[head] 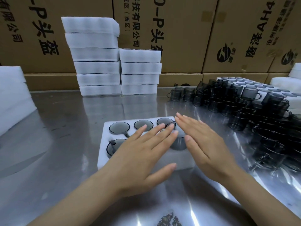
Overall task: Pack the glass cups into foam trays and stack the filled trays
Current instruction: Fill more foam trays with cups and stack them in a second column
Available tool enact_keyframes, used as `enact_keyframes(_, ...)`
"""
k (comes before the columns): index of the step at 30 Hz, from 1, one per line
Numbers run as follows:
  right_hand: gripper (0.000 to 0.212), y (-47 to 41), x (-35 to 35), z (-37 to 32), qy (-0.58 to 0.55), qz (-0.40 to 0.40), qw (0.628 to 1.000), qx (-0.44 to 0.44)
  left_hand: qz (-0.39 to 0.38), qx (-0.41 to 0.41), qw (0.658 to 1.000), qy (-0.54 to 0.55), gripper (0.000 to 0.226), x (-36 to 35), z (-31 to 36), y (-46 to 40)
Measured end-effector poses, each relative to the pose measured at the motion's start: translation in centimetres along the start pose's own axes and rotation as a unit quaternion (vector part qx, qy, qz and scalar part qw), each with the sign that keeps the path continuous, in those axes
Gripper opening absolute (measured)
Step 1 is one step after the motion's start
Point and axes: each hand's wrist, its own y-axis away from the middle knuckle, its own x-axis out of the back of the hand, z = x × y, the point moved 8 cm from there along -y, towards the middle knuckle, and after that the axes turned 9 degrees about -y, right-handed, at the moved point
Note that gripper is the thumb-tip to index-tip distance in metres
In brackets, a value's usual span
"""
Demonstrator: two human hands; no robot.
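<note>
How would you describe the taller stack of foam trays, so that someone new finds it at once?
Look at the wall of cardboard boxes behind the steel table. Two stacks of white foam trays stand side by side against it. The taller stack is the left one, six trays high, while its right neighbour has four.

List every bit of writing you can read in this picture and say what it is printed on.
"0-P头盔", sideways: left cardboard box.
"科技有限公司" and "(西区)": middle cardboard box.
"唐泽AHA", beside a round logo: right cardboard box.
Small print at the far right edge: too blurred to read.
Foam trays, glass cups: no writing.
</note>
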Motion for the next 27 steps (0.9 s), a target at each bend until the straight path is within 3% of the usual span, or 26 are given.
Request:
enact_keyframes(10,0.073,1.4,-2.0,1.3,0.084,-0.126,0.987,-0.06,-0.045,0.023,0.998,0.026,0.074,-2.1,-0.1,-0.1)
enact_keyframes(16,0.06,1.4,-2.4,1.7,0.097,-0.139,0.983,-0.067,-0.064,0.021,0.998,0.015,0.074,-2.3,-0.1,-0.4)
enact_keyframes(19,0.049,1.7,-2.6,2.0,0.033,-0.132,0.987,-0.081,-0.068,0.031,0.997,0.012,0.068,-2.3,0.1,-0.2)
enact_keyframes(22,0.062,2.4,-2.9,2.5,-0.13,-0.098,0.976,-0.146,-0.075,0.051,0.995,0.042,0.062,-2.2,-0.2,0.5)
enact_keyframes(24,0.065,3.0,-2.1,3.6,-0.198,-0.031,0.954,-0.223,-0.022,0.121,0.982,0.145,0.056,-1.1,-1.7,1.9)
enact_keyframes(25,0.064,3.4,-1.8,4.3,-0.215,-0.019,0.939,-0.267,0.035,0.179,0.96,0.212,0.054,-0.3,-3.2,2.8)
enact_keyframes(27,0.061,4.0,-2.2,5.1,-0.188,-0.07,0.925,-0.322,0.138,0.325,0.889,0.291,0.058,0.5,-7.2,5.7)
